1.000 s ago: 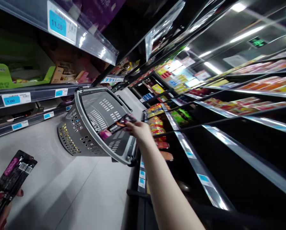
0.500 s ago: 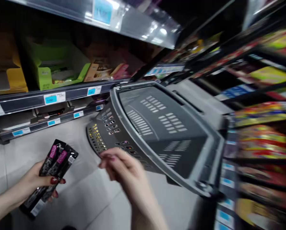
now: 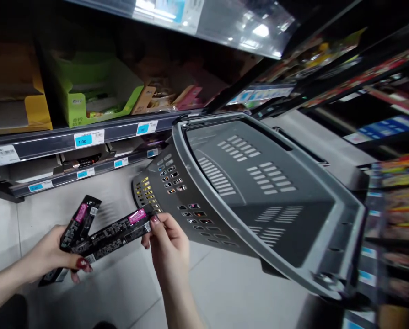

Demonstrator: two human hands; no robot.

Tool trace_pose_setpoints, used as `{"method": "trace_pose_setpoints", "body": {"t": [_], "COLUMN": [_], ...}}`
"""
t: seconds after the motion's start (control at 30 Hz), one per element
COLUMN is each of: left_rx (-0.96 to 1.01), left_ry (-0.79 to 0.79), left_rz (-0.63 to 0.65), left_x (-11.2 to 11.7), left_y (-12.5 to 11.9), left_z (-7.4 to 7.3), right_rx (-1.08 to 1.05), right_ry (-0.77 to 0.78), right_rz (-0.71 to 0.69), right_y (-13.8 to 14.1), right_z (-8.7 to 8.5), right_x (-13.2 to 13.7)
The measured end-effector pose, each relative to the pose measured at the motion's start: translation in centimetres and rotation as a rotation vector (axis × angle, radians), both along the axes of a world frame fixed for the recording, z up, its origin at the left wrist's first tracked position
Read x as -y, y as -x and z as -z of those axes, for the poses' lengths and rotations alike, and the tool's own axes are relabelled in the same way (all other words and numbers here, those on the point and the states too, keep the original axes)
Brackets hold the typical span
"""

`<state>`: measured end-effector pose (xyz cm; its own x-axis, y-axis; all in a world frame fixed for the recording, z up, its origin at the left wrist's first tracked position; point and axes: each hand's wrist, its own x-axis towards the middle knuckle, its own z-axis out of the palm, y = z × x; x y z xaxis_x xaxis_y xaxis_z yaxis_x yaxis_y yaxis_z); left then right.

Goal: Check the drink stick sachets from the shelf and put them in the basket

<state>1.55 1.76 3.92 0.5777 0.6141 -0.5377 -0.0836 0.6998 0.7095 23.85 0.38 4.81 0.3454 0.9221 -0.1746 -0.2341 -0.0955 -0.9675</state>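
Observation:
Two slim black snack packets with pink labels are in my hands, crossing each other at the left. My left hand (image 3: 58, 256) is closed around one black packet (image 3: 83, 217), which points up and away. The other black packet (image 3: 117, 230) lies sideways between both hands; its near end rests by my left thumb. At its far end, my right hand (image 3: 168, 246) pinches the corner between thumb and fingers. Just beyond my right hand stands a grey shopping basket (image 3: 221, 201) with slotted sides. Small colored items show through its holes.
Along the left runs a shelf (image 3: 118, 132) with price tags, bearing a green carton (image 3: 77, 107), a yellow carton (image 3: 38, 112) and a pink carton (image 3: 192, 96). A lower shelf (image 3: 67, 176) sits near the tiled floor (image 3: 122, 297). Blurred racks of bright packets (image 3: 403, 205) stand at the right.
My right hand has moved to the left hand's packets and taken hold of one end. That packet has swung sideways from lying alongside the other. The view has shifted slightly left.

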Motion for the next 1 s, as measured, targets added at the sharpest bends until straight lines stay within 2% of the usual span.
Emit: {"method": "trace_pose_setpoints", "body": {"t": [0.13,0.3,0.37,0.47,0.73,1.0], "left_rx": [-0.059,-0.149,-0.161,-0.164,-0.185,-0.205], "left_ry": [-0.081,-0.134,-0.184,-0.22,-0.116,-0.026], "left_rz": [-0.054,-0.465,-0.543,-0.58,-0.586,-0.64], "left_x": [-0.7,-1.4,-1.6,-1.5,-1.1,-0.9], "left_y": [0.4,0.8,1.1,1.3,0.9,0.8], "left_z": [-0.2,-0.7,-0.7,-0.7,-1.2,-1.4], "right_rx": [0.002,-0.003,-0.018,-0.025,0.029,0.038], "right_ry": [-0.023,-0.002,0.031,0.052,0.088,0.098], "right_rz": [-0.121,-0.157,-0.19,-0.189,-0.185,-0.197], "right_y": [-0.4,0.4,0.8,1.1,1.3,1.3], "right_z": [0.2,-0.3,-0.5,-0.9,-2.0,-1.8], "right_x": [0.2,0.8,1.1,1.6,1.8,1.9]}}
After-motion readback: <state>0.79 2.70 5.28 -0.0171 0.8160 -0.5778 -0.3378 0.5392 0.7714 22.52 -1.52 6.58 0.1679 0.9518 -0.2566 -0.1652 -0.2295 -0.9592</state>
